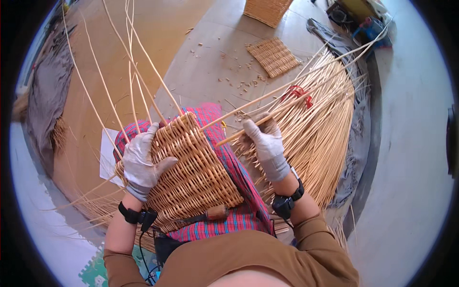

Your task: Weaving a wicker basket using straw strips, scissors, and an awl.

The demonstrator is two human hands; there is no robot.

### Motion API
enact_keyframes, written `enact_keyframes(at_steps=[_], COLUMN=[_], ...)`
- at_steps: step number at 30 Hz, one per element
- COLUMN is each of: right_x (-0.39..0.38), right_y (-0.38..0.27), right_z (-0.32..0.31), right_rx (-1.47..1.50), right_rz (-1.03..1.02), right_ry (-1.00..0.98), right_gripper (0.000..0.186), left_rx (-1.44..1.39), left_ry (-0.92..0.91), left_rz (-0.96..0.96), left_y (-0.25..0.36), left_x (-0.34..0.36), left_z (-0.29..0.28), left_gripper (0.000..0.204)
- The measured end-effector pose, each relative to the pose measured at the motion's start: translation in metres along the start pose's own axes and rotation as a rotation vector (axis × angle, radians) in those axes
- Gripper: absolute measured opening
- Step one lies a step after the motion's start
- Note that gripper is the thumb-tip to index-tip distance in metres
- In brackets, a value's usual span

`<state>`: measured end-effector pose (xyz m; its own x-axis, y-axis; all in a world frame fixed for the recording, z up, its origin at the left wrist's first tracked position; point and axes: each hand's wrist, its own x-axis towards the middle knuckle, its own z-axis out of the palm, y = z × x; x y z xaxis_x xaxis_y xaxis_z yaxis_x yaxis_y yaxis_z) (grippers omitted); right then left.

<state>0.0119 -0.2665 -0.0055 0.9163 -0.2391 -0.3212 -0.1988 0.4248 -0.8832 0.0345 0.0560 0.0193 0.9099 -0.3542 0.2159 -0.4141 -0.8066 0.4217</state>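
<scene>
A partly woven wicker basket lies on my lap over a red and blue checked cloth. Long bare willow rods stick up and out from its far and left edges. My left hand, in a whitish glove, holds the basket at its left side, thumb spread on the weave and fingers along the edge. My right hand, gloved too, pinches a single willow rod whose cut end points at the basket's right edge. A tool with a wooden handle lies along the basket's near edge, its dark blade partly hidden.
To the right, a large bundle of loose willow rods with a red tie lies on grey cloth. A square woven panel and another wicker piece sit farther off. Short offcuts litter the floor.
</scene>
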Motion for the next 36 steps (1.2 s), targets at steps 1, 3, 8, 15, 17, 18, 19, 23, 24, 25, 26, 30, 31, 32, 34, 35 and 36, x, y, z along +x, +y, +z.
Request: enact_keyframes(at_steps=[1, 3, 8, 15, 17, 18, 19, 23, 24, 25, 26, 30, 31, 32, 34, 35, 36], right_x=[-0.003, -0.005, -0.022, -0.029, 0.002, 0.024, 0.034, 0.047, 0.045, 0.044, 0.044, 0.061, 0.061, 0.059, 0.054, 0.052, 0.050], right_y=[0.005, 0.006, 0.015, -0.067, -0.093, -0.098, -0.101, -0.109, -0.106, -0.098, -0.099, -0.099, -0.098, -0.099, -0.101, -0.101, -0.101], right_z=[-0.002, 0.007, 0.024, 0.022, 0.027, 0.027, 0.027, 0.025, 0.025, 0.022, 0.021, 0.010, 0.008, 0.009, 0.019, 0.023, 0.028], right_rx=[-0.064, -0.016, 0.128, -1.422, -1.440, -1.448, -1.454, -1.759, -1.728, -1.620, -1.617, -1.664, -1.685, -1.707, -1.776, -1.769, -1.762], right_rz=[0.031, 0.047, 0.086, -0.628, -1.145, -1.149, -1.148, -0.784, -0.872, -1.037, -1.026, -0.553, -0.582, -0.608, -0.615, -0.578, -0.542], right_ry=[-0.045, -0.053, -0.042, -0.822, -0.871, -0.906, -0.909, -1.098, -1.047, -0.972, -0.988, -1.104, -1.122, -1.140, -1.168, -1.165, -1.159], right_gripper=[0.018, 0.017, 0.013, 0.027, 0.043, 0.035, 0.035, 0.021, 0.019, 0.017, 0.017, 0.017, 0.017, 0.017, 0.016, 0.015, 0.015], left_rx=[0.000, -0.007, 0.093, 0.042, 0.044, 0.065, 0.083, 0.124, 0.122, 0.121, 0.116, 0.104, 0.106, 0.104, 0.096, 0.114, 0.131], left_ry=[-0.008, -0.006, 0.000, 0.007, 0.058, 0.044, 0.032, -0.014, -0.027, -0.016, -0.023, -0.028, -0.027, -0.027, -0.036, -0.033, -0.030], left_rz=[-0.009, -0.025, -0.023, -0.004, 0.042, 0.043, 0.045, 0.029, 0.011, 0.024, 0.010, 0.011, 0.018, 0.025, -0.009, -0.021, -0.030], left_y=[-0.001, -0.002, -0.002, 0.000, 0.001, 0.001, -0.001, -0.003, -0.002, -0.003, -0.003, -0.003, -0.004, -0.003, -0.003, -0.001, 0.001], left_x=[-0.001, -0.002, -0.002, 0.004, 0.000, 0.000, 0.000, -0.003, -0.003, -0.004, -0.005, -0.003, -0.003, -0.003, -0.007, -0.007, -0.007], left_z=[0.000, -0.001, 0.004, 0.004, 0.002, 0.002, 0.004, 0.006, 0.005, 0.006, 0.006, 0.004, 0.005, 0.005, 0.006, 0.006, 0.005], left_gripper=[0.103, 0.103, 0.105, 0.103, 0.103, 0.104, 0.105, 0.108, 0.109, 0.109, 0.109, 0.109, 0.110, 0.110, 0.107, 0.107, 0.107])
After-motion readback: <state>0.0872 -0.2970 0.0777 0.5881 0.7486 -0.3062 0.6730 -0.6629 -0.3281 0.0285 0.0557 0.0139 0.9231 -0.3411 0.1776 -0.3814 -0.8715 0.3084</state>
